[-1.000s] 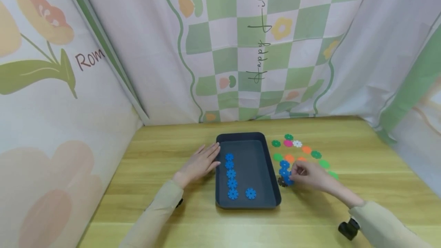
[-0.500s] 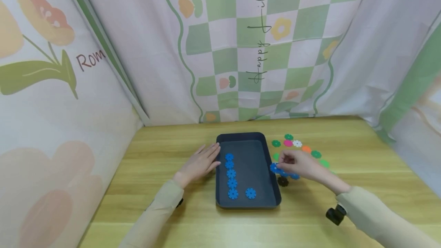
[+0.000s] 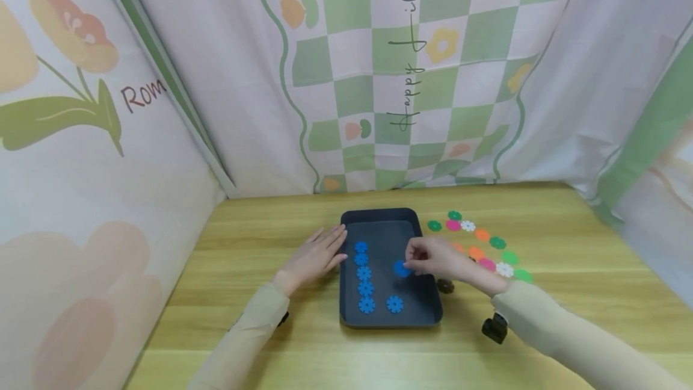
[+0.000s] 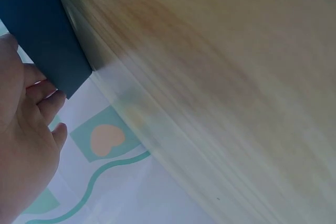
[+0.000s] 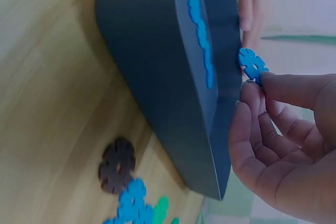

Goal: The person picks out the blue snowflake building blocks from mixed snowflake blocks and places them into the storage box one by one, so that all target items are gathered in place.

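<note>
A dark grey tray (image 3: 385, 232) lies on the wooden table. My left hand (image 3: 316, 257) rests against its left rim with fingers extended. Between thumb and fingertips, my right hand (image 3: 440, 256) pinches a blue notched plastic disc (image 3: 402, 268) above the tray's right half. That disc (image 5: 252, 64) is tilted and clear of the tray wall in the right wrist view. Along the tray's left side runs a column of several blue discs (image 3: 364, 272). One separate blue disc (image 3: 395, 304) lies near the front of the tray. In the left wrist view, my left fingers (image 4: 44, 95) touch the tray's side (image 4: 50, 35).
Right of the tray, loose discs in green, pink, white and orange (image 3: 482, 235) are spread on the table (image 3: 520, 330). A dark brown disc (image 5: 117, 165) lies beside the tray's right wall, near blue discs (image 5: 134, 200). A printed curtain (image 3: 400, 77) hangs behind.
My right hand has moved left from the loose discs to above the tray, bringing a blue disc with it. The left hand and the tray stay in place.
</note>
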The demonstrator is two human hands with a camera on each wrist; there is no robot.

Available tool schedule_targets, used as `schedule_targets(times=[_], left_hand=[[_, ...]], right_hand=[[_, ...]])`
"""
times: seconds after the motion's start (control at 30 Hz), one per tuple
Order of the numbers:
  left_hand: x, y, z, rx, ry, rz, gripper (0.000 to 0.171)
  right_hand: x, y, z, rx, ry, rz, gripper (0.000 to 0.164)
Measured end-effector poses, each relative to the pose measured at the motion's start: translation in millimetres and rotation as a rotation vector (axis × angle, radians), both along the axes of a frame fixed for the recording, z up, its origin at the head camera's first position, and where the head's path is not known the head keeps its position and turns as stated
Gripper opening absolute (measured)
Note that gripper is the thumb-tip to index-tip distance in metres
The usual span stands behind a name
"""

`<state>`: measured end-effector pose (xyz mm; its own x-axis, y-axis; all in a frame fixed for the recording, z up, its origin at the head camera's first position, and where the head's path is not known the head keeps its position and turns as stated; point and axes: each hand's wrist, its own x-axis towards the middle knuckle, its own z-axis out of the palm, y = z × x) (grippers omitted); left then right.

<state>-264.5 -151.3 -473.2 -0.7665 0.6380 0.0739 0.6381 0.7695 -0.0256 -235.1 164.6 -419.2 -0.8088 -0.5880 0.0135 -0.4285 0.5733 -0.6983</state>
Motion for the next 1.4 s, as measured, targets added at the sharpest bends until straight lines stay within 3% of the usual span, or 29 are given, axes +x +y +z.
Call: schedule_targets(times=[0.47, 1.13, 1.4], left_hand=[[0.6, 1.0, -0.1, 0.001, -0.012, 0.010, 0.061], [0.7, -0.8, -0.8, 0.006, 0.023, -0.006, 0.059], [1.1, -0.5, 0.3, 0.018, 0.003, -0.002, 0.059]], right_hand=[[1.0, -24.2, -20.3, 0.085, -0.008, 0.021, 0.017], [-0.5, -30.6, -19.4, 0.163, -0.105, -0.022, 0.020], [-3.0, -30.8, -20.8, 0.160, -0.160, -0.027, 0.020]])
